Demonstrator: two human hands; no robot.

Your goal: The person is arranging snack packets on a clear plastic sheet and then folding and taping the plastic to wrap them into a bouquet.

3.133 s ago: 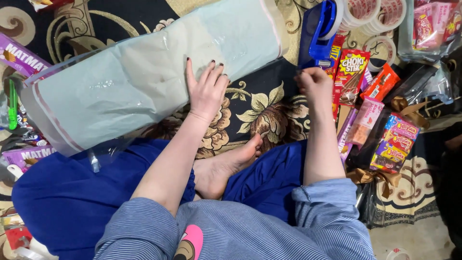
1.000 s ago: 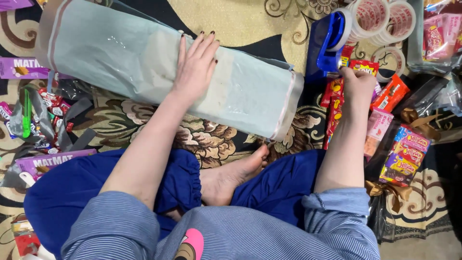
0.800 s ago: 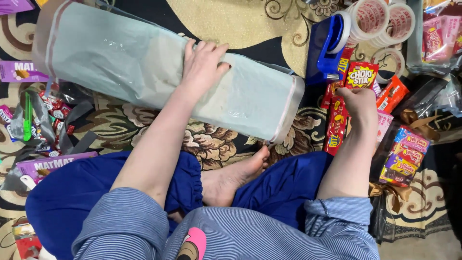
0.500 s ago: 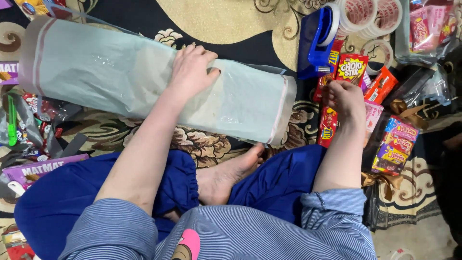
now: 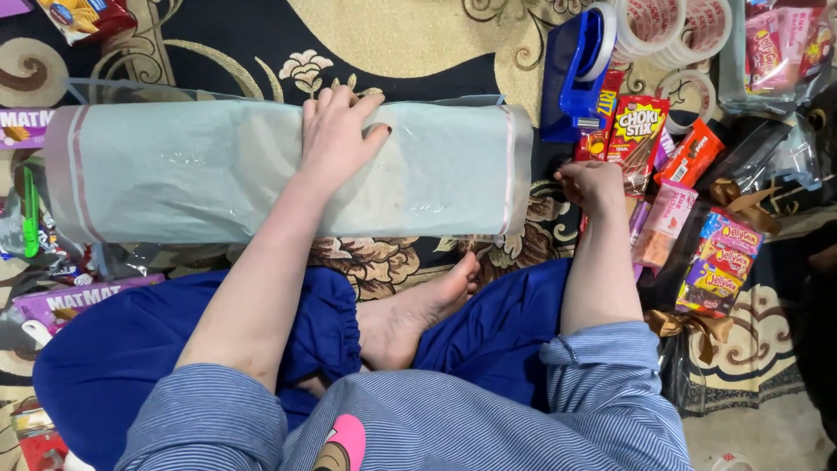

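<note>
A long pale green bundle in clear plastic lies across the carpet in front of my crossed legs. My left hand rests flat on its top near the middle, fingers spread. To the right, my right hand is curled into a loose fist over a row of snack packets, closed on a narrow red snack packet that runs under it. A red and yellow chocolate stick pack lies just beyond the knuckles.
A blue tape dispenser and rolls of printed tape sit at the upper right. Candy packets, gold ribbon and clear bags crowd the right side. Purple snack boxes and wrappers lie at the left.
The green bundle has swung from slanted to nearly level under my left hand. My right hand has drawn back towards my knee with the red packet.
</note>
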